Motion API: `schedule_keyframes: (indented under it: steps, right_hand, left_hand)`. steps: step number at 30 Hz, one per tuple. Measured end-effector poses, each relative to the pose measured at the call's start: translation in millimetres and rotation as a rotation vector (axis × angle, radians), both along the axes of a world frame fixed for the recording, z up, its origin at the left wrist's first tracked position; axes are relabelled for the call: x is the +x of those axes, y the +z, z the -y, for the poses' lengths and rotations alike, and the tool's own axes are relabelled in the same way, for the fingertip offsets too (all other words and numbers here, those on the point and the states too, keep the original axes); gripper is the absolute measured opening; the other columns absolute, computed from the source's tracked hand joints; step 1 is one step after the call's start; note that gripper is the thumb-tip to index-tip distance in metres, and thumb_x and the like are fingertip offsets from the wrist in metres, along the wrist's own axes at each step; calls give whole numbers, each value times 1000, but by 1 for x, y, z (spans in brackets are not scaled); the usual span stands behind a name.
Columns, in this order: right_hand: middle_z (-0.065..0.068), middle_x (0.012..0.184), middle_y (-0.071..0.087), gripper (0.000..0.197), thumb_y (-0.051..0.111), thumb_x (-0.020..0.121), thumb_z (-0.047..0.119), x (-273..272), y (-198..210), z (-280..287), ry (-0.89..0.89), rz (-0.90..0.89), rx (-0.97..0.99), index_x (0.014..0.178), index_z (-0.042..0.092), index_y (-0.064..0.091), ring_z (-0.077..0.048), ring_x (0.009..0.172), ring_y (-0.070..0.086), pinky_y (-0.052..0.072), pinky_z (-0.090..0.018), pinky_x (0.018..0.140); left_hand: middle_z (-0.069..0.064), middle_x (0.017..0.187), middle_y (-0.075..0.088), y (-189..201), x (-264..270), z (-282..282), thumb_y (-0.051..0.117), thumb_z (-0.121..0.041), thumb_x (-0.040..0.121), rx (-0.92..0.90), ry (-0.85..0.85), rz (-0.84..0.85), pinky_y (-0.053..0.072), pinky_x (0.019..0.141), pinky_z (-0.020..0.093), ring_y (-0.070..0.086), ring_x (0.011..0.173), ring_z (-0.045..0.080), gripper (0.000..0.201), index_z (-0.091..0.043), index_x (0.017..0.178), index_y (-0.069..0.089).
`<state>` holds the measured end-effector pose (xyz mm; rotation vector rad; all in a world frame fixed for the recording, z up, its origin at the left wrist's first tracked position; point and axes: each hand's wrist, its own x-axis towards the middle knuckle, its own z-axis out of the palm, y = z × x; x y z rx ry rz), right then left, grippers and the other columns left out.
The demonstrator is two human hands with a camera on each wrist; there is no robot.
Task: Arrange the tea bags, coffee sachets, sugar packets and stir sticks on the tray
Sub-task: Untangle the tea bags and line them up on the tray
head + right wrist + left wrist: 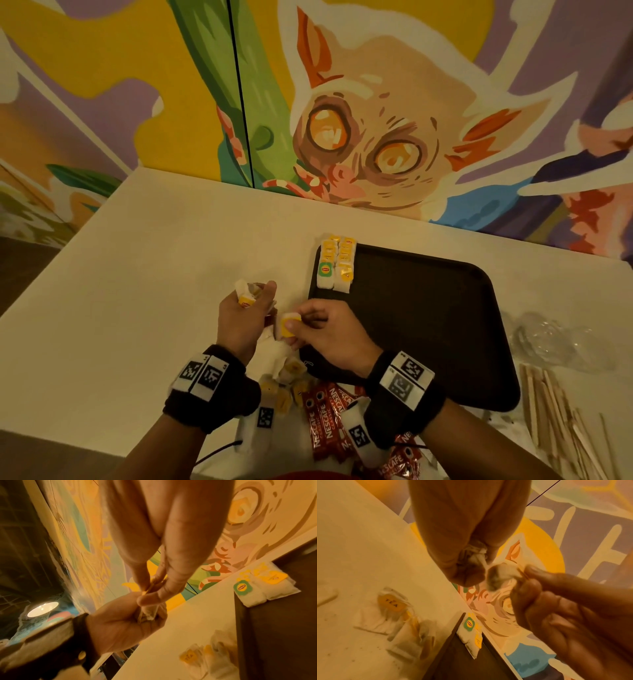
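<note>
My left hand grips a small bunch of white tea bags just above the table, left of the black tray. Close beside it, my right hand pinches a single tea bag with a yellow tag; in the left wrist view this bag hangs between the two hands. Two rows of tea bags lie at the tray's far left corner. More loose tea bags and red Nescafe sachets lie on the table under my wrists. Wooden stir sticks lie at the right.
Crumpled clear plastic lies right of the tray. The white table stands against a painted mural wall. Most of the tray's surface is bare.
</note>
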<state>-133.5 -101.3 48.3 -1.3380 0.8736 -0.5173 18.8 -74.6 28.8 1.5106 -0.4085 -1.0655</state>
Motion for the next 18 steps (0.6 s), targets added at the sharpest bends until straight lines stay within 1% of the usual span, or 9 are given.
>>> schedule_keyframes:
  steps: [3,6,7,9,11,13,14,16,18]
  right_hand:
    - [-10,87,72,11,63,92,5,-8,3,5,22,-15,-18,101,4,70,-15,73,71,59,-25,72]
    - [-5,88,73,15,63,92,3,-15,5,9,41,-12,-27,104,2,71,-16,76,71,58,-25,74]
    - [-5,88,73,15,64,91,3,-17,6,9,40,-8,-41,104,3,71,-17,77,71,58,-24,73]
    - [-6,86,74,14,67,89,2,-20,8,11,38,-1,-67,102,3,72,-18,76,71,58,-24,71]
    - [-8,84,74,14,70,87,3,-22,11,12,35,5,-74,100,0,72,-18,74,71,58,-24,68]
    - [-9,82,73,18,72,84,7,-23,14,14,25,1,-71,99,-2,71,-19,72,72,59,-25,67]
    - [-9,82,73,21,73,82,11,-23,15,14,25,-4,-68,99,-1,71,-19,71,72,59,-26,66]
    - [-11,81,73,23,75,80,16,-25,16,14,33,-14,-64,96,0,71,-20,70,72,60,-27,67]
    - [-14,80,73,21,76,81,12,-27,16,13,36,-15,-61,94,-2,69,-20,68,72,59,-26,66]
  left_hand:
    - [12,81,64,5,9,-5,65,-14,90,-17,-94,21,54,56,29,61,69,21,12,-1,90,63]
    - [16,94,70,17,15,-10,62,-8,92,-84,-301,131,48,49,30,58,60,22,9,-3,96,69]
    - [18,92,69,21,16,-11,62,-8,91,-103,-369,163,44,46,28,54,55,22,10,-6,97,70]
    - [20,76,64,29,18,-12,65,-10,89,-119,-500,233,38,44,25,46,51,20,10,-11,97,72]
    - [2,67,63,36,18,-13,68,-14,87,-118,-636,317,40,46,22,48,51,11,12,-17,97,74]
    - [-12,69,67,42,15,-12,70,-15,85,-117,-741,388,41,50,15,52,52,1,15,-17,100,74]
    - [-14,70,68,44,15,-11,71,-16,85,-110,-772,407,41,50,13,53,53,-1,16,-17,101,74]
    - [-9,79,70,47,17,-10,73,-19,83,-96,-810,438,43,50,17,54,55,2,17,-20,101,74]
    - [-5,93,72,51,20,-9,75,-22,82,-95,-849,478,45,51,19,56,58,4,19,-23,100,73]
